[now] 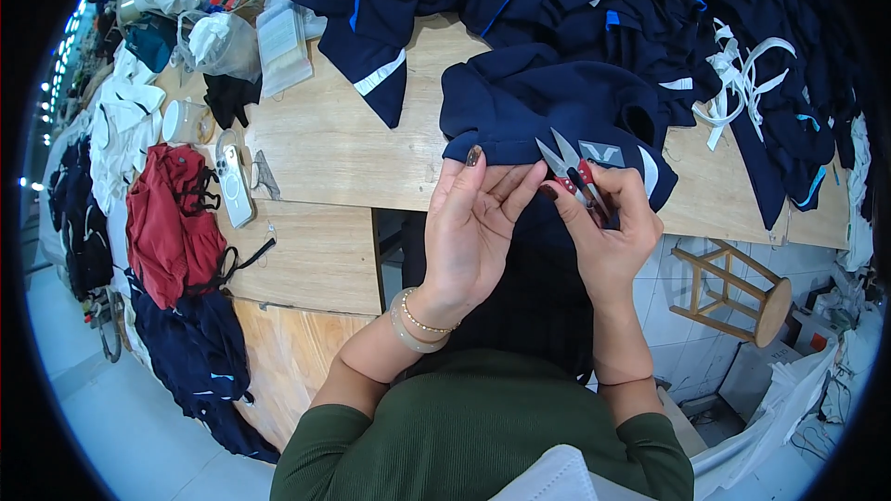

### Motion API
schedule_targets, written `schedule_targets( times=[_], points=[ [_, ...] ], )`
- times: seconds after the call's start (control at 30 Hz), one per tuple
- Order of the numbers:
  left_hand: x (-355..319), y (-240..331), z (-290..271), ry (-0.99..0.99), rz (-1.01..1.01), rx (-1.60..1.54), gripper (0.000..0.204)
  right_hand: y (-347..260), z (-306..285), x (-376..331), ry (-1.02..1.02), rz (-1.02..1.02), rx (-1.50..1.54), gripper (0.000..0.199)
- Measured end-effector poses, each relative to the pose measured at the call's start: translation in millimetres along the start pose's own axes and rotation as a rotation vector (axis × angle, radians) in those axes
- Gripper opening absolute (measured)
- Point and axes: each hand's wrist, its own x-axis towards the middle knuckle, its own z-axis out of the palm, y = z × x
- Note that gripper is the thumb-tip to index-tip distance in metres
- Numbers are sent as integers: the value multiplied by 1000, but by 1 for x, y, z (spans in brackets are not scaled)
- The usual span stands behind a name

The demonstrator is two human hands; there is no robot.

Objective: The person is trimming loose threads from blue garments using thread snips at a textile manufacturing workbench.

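A navy blue garment (529, 102) lies at the table's front edge, with a grey patch (601, 153) and a white stripe near its right end. My left hand (473, 232) is turned palm up at the garment's near edge. Its thumb presses on the cloth while the fingers curl beneath, pinching the edge. In my right hand (617, 232) is a pair of red-handled thread snips (568, 167). The two pointed blades stand apart and point up and left, over the garment just right of my left fingertips.
More navy garments (594, 0) are heaped along the back, with white straps (742, 83) at right. To the left are a red garment (172, 223), a phone (234, 181), a tape roll (184, 121) and plastic bags (223, 46). A wooden stool (766, 311) lies tipped on the floor.
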Motion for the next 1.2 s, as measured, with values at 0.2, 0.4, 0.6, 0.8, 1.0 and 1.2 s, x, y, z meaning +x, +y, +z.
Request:
schedule_targets(
  times=[0.2,0.4,0.6,0.8,1.0,1.2],
  points=[
    [0,0,3,5,-2,8,13,-1,2,1,-3,26,-17,25],
    [0,-1,0,11,3,18,12,1,3,2,27,34,12,25],
    [-1,0,3,80,-14,2,11,-1,9,1,43,-30,-1,25],
    [-1,2,1,76,-34,-27,13,5,12,-5,74,-78,-2,24],
    [-1,3,7,79,-46,-33,14,6,14,-7,75,-112,7,24],
    [-1,1,2,75,-47,-17,15,7,17,-5,99,-165,-11,22]
  ],
)
